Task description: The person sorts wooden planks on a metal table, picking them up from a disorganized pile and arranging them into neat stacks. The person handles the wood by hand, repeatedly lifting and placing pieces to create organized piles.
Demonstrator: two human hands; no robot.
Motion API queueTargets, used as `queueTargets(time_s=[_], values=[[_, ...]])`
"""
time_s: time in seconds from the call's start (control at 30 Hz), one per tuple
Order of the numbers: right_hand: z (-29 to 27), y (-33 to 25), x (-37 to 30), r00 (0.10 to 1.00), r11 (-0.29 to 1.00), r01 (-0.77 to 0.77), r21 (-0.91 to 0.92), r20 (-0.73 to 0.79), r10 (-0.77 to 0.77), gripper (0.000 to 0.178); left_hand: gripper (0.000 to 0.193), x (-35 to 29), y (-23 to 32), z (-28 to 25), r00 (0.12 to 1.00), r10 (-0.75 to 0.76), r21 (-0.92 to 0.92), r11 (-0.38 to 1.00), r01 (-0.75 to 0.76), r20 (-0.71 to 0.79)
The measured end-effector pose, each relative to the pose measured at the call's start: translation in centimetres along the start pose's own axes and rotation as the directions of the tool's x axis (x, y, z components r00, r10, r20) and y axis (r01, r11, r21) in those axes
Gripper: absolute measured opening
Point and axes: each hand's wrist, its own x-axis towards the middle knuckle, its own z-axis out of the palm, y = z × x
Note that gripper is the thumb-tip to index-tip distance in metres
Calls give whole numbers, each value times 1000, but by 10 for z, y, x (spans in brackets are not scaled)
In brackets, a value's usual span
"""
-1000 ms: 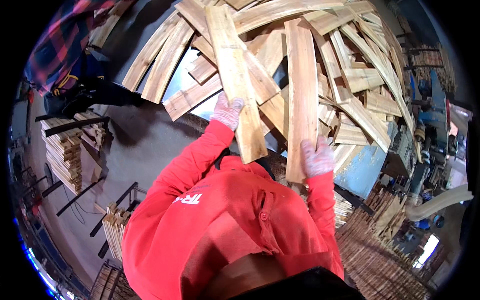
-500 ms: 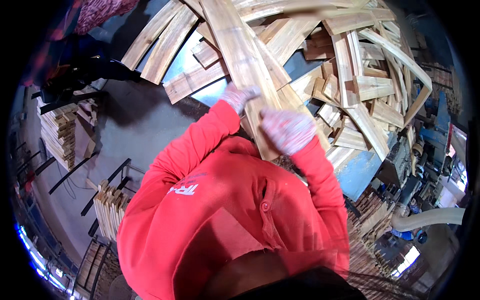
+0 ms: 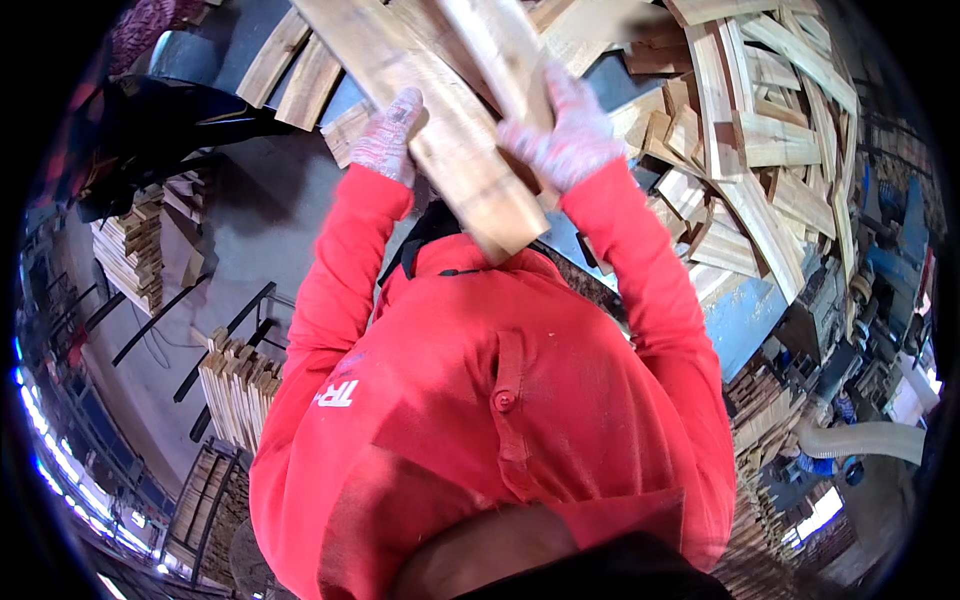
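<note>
Both my hands wear speckled white-and-red work gloves. My left hand point(image 3: 390, 138) grips the left edge of a long wooden board point(image 3: 455, 150), thumb laid along its face. The board slants from the upper left down to my chest, its near end against my red top. A second, paler board point(image 3: 500, 55) stands to its right, and my right hand point(image 3: 568, 135) is closed round the near end of it, thumb on one side and fingers on the other. The far ends of both boards run out over the pile at the top.
A jumbled heap of loose boards point(image 3: 775, 140) covers the blue metal table point(image 3: 745, 320) on the right. Stacked boards point(image 3: 240, 390) stand on black racks to the left. A person in dark clothing point(image 3: 190, 120) is at the upper left. A pale flexible hose point(image 3: 865, 440) runs at the right.
My right hand has let go of the long board and taken hold of a second one. The long board has shifted left with my left hand, and both hands are farther apart.
</note>
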Motion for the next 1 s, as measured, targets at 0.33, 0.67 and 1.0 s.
queueTargets(time_s=[0.33,0.67,1.0], values=[[50,105,-63,952,952,-302,-41,-57,299,95,31,30,-40,2,969,-246,-72,967,246,11],[-13,91,-50,960,980,-198,-2,-202,194,59,37,16,-14,-21,994,-105,122,987,104,2],[-29,59,26,975,995,-70,-76,-216,52,58,46,67,74,-67,800,-125,610,-581,-538,587]])
